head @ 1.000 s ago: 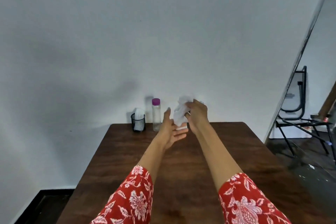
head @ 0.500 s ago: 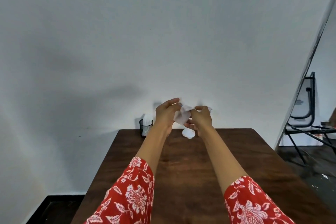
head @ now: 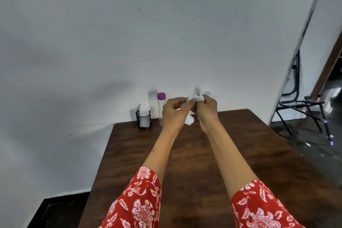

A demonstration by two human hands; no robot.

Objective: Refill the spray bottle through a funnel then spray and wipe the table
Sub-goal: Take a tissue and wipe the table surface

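Observation:
My left hand (head: pixel 174 112) and my right hand (head: pixel 208 108) are held together above the far end of the brown table (head: pixel 194 153). Both pinch a crumpled white tissue (head: pixel 194 98) between their fingertips. Below the hands a white funnel (head: pixel 189 120) lies on the table, partly hidden by them. A clear bottle with a purple cap (head: pixel 161 106) stands upright to the left of my left hand. A white spray head (head: pixel 206 93) peeks out behind my right hand; its bottle is hidden.
A black mesh cup (head: pixel 143 122) holding white tissues stands at the table's far left corner, against the white wall. A black metal chair frame (head: pixel 303 109) stands on the floor to the right of the table.
My left hand, open beside the tissue a second ago, has risen and now pinches it together with my right hand. The view has shifted slightly.

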